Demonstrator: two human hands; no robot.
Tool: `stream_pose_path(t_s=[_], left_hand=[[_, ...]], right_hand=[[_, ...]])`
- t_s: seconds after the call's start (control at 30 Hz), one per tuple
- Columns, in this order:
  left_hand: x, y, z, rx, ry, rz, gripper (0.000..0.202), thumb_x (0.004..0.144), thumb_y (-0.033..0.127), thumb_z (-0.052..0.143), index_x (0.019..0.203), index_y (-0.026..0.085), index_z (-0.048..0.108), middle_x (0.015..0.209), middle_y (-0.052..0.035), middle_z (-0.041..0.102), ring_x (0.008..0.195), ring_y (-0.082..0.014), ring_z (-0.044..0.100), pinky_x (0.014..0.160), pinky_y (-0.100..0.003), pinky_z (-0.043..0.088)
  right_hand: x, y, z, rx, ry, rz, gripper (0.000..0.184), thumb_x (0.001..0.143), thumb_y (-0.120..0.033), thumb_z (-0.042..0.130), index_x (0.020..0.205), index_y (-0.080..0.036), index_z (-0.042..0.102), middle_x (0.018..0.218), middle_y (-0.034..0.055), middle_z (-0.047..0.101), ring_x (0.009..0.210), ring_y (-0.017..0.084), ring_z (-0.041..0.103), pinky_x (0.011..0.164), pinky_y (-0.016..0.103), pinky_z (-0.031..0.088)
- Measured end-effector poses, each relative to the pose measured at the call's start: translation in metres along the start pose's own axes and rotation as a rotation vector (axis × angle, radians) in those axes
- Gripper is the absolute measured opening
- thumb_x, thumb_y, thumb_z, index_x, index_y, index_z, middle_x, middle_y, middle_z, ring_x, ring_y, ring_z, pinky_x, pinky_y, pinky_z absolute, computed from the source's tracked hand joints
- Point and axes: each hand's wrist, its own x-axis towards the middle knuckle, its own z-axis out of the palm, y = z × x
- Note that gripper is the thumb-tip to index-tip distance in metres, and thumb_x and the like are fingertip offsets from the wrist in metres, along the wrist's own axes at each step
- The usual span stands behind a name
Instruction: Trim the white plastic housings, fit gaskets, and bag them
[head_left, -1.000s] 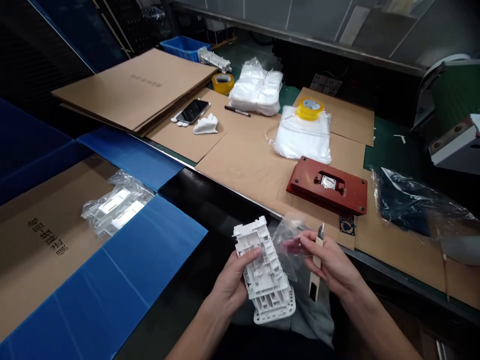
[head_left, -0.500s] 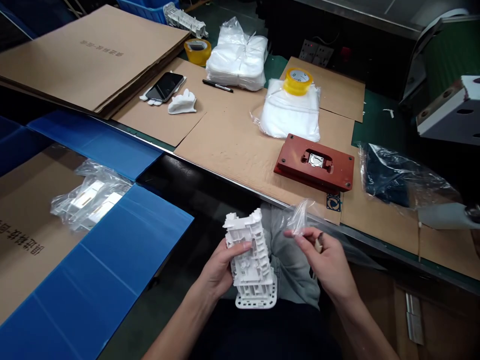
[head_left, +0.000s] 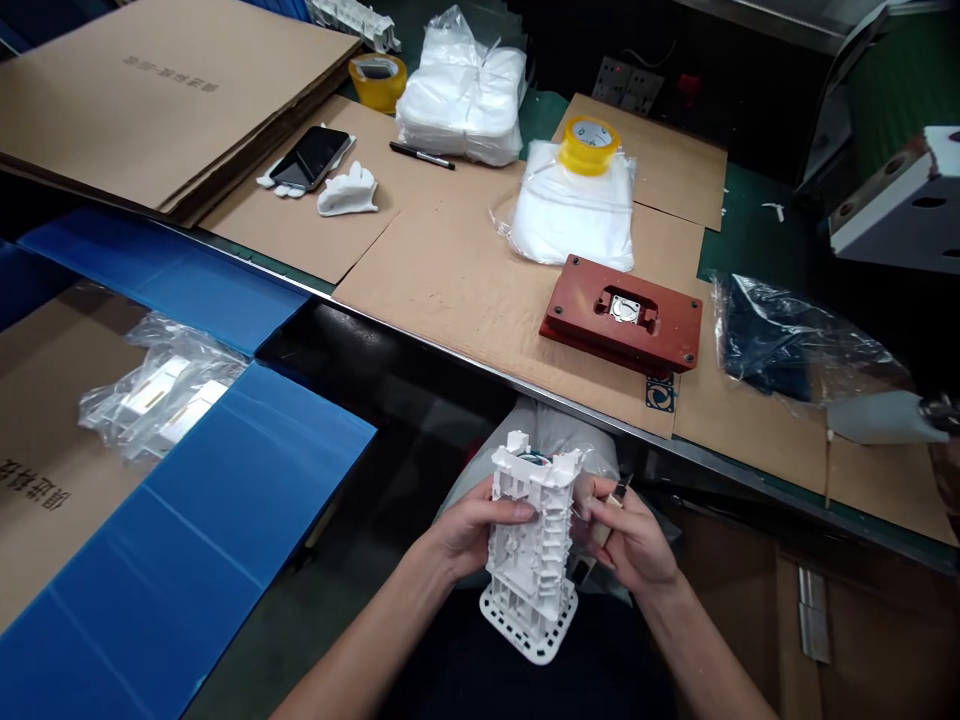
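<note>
A white moulded plastic part with many ribs and a perforated base stands upright over my lap. My left hand grips its left side, fingers wrapped round it. My right hand is closed against the part's right side and holds a small utility knife together with a clear plastic bag that bunches behind the part's top.
A red metal fixture lies on the cardboard-covered bench. Behind it are bags of white material with yellow tape rolls, a phone, a white glove and a pen. Bagged white parts sit in a blue carton at left.
My hands have come together: the right hand with the bag and knife moved left against the part. The part is tilted more upright. The view shifted slightly downward.
</note>
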Motion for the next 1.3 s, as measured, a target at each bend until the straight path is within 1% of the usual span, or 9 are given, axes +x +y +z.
stream_pose_path(t_s=[0.27, 0.47, 0.6, 0.73, 0.83, 0.93, 1.03, 1.13, 1.3], left_hand=[[-0.001, 0.002, 0.001, -0.082, 0.108, 0.035, 0.039, 0.066, 0.005, 0.078, 0.104, 0.012, 0.072, 0.091, -0.0124, 0.078, 0.081, -0.0279, 0.075, 0.080, -0.038, 0.058], [-0.007, 0.015, -0.010, -0.236, 0.199, 0.153, 0.030, 0.071, 0.027, 0.079, 0.098, 0.014, 0.073, 0.092, -0.0061, 0.078, 0.081, -0.0195, 0.072, 0.077, -0.031, 0.060], [-0.013, 0.020, -0.003, -0.197, 0.253, 0.150, 0.031, 0.073, 0.018, 0.078, 0.103, 0.011, 0.073, 0.100, -0.0112, 0.077, 0.088, -0.0246, 0.073, 0.082, -0.037, 0.060], [-0.023, 0.026, 0.008, 0.101, 0.326, 0.132, 0.039, 0.074, 0.011, 0.078, 0.112, 0.014, 0.071, 0.107, -0.0123, 0.076, 0.094, -0.0289, 0.073, 0.084, -0.038, 0.058], [-0.031, 0.033, 0.013, 0.265, 0.234, 0.107, 0.043, 0.071, 0.013, 0.081, 0.113, 0.014, 0.071, 0.106, -0.0133, 0.076, 0.094, -0.0306, 0.072, 0.080, -0.035, 0.057], [-0.036, 0.041, 0.018, 0.449, 0.170, 0.060, 0.061, 0.071, 0.013, 0.081, 0.130, 0.018, 0.064, 0.115, -0.0121, 0.073, 0.103, -0.0294, 0.070, 0.084, -0.032, 0.055], [-0.037, 0.050, 0.025, 0.683, 0.155, 0.048, 0.094, 0.069, 0.012, 0.083, 0.152, 0.027, 0.041, 0.122, -0.0086, 0.070, 0.104, -0.0246, 0.069, 0.087, -0.028, 0.051], [-0.032, 0.054, 0.033, 0.847, 0.089, 0.094, 0.112, 0.063, 0.012, 0.086, 0.157, 0.029, 0.029, 0.107, -0.0059, 0.073, 0.082, -0.0211, 0.069, 0.075, -0.025, 0.048], [-0.013, 0.050, 0.041, 1.174, -0.036, 0.159, 0.074, 0.065, 0.018, 0.084, 0.135, 0.027, 0.061, 0.095, -0.0040, 0.072, 0.081, -0.0235, 0.064, 0.068, -0.025, 0.044]], right_hand=[[0.002, -0.023, -0.008, 0.120, 0.047, -0.012, 0.030, 0.082, -0.044, 0.068, 0.071, -0.022, 0.050, 0.056, 0.0009, 0.053, 0.050, 0.017, 0.054, 0.033, 0.018, 0.017], [-0.008, -0.030, -0.036, 0.200, 0.149, -0.009, 0.028, 0.082, -0.038, 0.070, 0.072, -0.024, 0.048, 0.053, -0.0017, 0.043, 0.050, 0.016, 0.044, 0.033, 0.019, 0.015], [-0.004, -0.029, -0.035, 0.237, 0.159, 0.026, 0.030, 0.086, -0.046, 0.068, 0.077, -0.023, 0.051, 0.057, -0.0034, 0.038, 0.049, 0.013, 0.033, 0.036, 0.018, 0.011], [-0.001, -0.036, -0.021, 0.043, 0.209, -0.065, 0.021, 0.080, -0.031, 0.079, 0.090, -0.019, 0.065, 0.060, -0.0051, 0.040, 0.051, 0.008, 0.032, 0.042, 0.018, 0.016], [-0.003, -0.045, -0.014, -0.181, 0.281, -0.210, 0.018, 0.086, -0.032, 0.075, 0.095, -0.017, 0.073, 0.056, -0.0042, 0.043, 0.051, 0.010, 0.036, 0.047, 0.023, 0.027], [-0.008, -0.056, -0.014, -0.468, 0.260, -0.293, 0.020, 0.093, -0.033, 0.066, 0.106, -0.021, 0.076, 0.058, -0.0018, 0.050, 0.054, 0.013, 0.043, 0.052, 0.026, 0.035], [-0.011, -0.074, -0.014, -0.839, 0.108, -0.358, 0.022, 0.096, -0.030, 0.060, 0.109, -0.025, 0.077, 0.078, 0.0037, 0.069, 0.062, 0.016, 0.055, 0.057, 0.028, 0.042], [-0.009, -0.093, -0.008, -1.098, -0.202, -0.408, 0.026, 0.098, -0.023, 0.056, 0.114, -0.027, 0.075, 0.096, 0.0048, 0.076, 0.074, 0.019, 0.066, 0.068, 0.030, 0.048], [-0.007, -0.112, 0.014, -1.190, -0.682, -0.311, 0.036, 0.095, -0.013, 0.050, 0.122, -0.023, 0.071, 0.087, 0.0034, 0.074, 0.074, 0.018, 0.065, 0.068, 0.028, 0.045]])
